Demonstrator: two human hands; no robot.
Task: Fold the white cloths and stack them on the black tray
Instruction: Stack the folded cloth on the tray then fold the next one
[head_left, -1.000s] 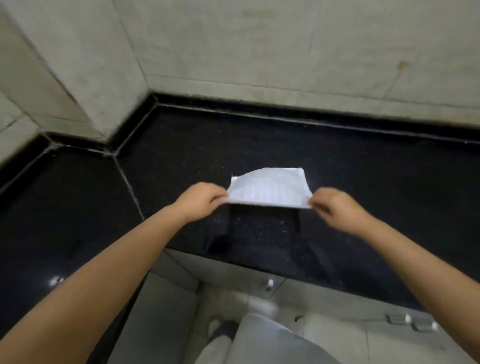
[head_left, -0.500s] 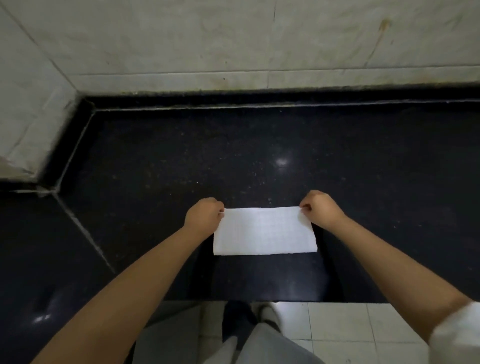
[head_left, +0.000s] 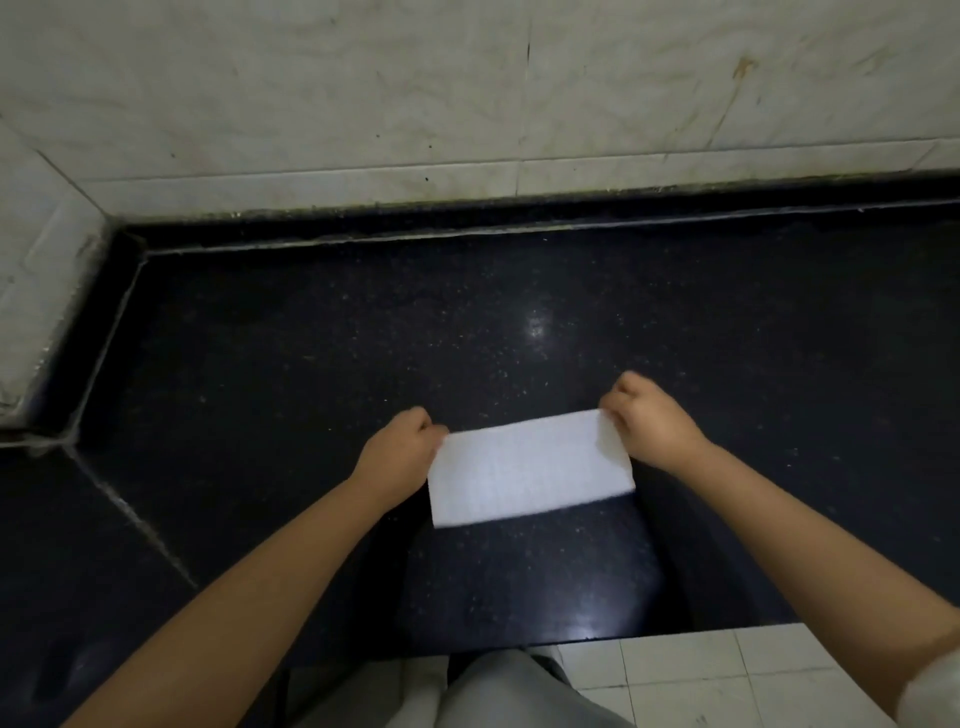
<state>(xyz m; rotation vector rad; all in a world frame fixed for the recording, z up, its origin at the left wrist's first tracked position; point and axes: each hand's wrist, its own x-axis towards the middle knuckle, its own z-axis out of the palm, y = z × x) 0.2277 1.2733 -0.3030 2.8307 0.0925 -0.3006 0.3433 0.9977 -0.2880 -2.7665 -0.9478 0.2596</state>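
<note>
A white cloth (head_left: 530, 467), folded into a rectangle, lies on the black stone counter (head_left: 363, 338) near its front edge. My left hand (head_left: 400, 449) pinches the cloth's far left corner with curled fingers. My right hand (head_left: 649, 421) pinches the far right corner the same way. The cloth sits a little tilted, its right end farther from me. No black tray and no other cloths are in view.
Pale tiled walls (head_left: 415, 104) bound the counter at the back and left, meeting at a corner. A grout seam (head_left: 130, 509) crosses the counter at left. White floor tiles (head_left: 727, 670) and my grey trousers (head_left: 498, 691) show below the front edge.
The cloth was held up in the air a second ago and now lies flat on the counter. Both hands kept hold of its corners, and the view swung right.
</note>
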